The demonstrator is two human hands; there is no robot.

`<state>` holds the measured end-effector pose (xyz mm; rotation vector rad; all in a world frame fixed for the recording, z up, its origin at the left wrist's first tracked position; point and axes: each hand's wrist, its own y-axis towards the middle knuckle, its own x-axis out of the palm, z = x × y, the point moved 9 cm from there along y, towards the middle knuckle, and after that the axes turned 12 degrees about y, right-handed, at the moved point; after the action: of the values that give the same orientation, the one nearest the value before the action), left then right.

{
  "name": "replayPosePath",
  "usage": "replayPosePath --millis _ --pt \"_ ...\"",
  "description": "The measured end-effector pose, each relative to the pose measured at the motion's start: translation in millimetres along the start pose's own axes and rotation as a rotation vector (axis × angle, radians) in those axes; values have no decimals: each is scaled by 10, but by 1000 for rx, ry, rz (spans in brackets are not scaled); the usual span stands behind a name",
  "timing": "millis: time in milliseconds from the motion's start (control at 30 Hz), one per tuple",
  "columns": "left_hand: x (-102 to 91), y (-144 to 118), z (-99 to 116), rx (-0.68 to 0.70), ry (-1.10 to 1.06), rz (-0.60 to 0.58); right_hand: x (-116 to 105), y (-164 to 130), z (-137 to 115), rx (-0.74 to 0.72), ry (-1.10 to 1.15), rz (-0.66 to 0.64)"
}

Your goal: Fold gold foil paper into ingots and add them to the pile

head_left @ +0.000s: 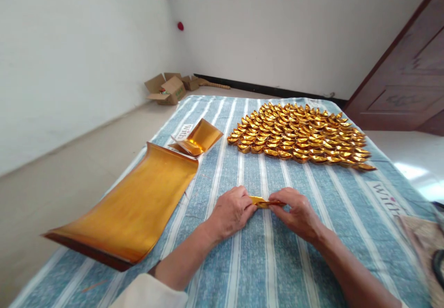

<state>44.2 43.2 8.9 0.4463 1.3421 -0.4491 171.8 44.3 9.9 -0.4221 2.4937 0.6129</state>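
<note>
Pinching a gold strip, just below frame centre: left hand grasps its left end, right hand its right, over striped cloth. Sheet at left, ends curled. Small sheets above it. Boats massed upper right. Open carton upper left, on floor.

- Illumination is bright and diffuse; shadows are soft and faint.
- White glare marks the floor at right.
- Small, crisp highlights stud the folded gold pieces; a broad sheen covers the large gold sheet.
- Wide-angle distortion slants the door; the lower right is blurred.
</note>
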Motion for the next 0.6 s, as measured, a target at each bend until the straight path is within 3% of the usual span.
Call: replayPosePath --millis 200,600 --pt "38 19 -28 -52 -5 44 16 13 -134 -72 -278 -14" --pt "58 2 -42 -117 37 96 116 -34 -125 -81 -419 -17"
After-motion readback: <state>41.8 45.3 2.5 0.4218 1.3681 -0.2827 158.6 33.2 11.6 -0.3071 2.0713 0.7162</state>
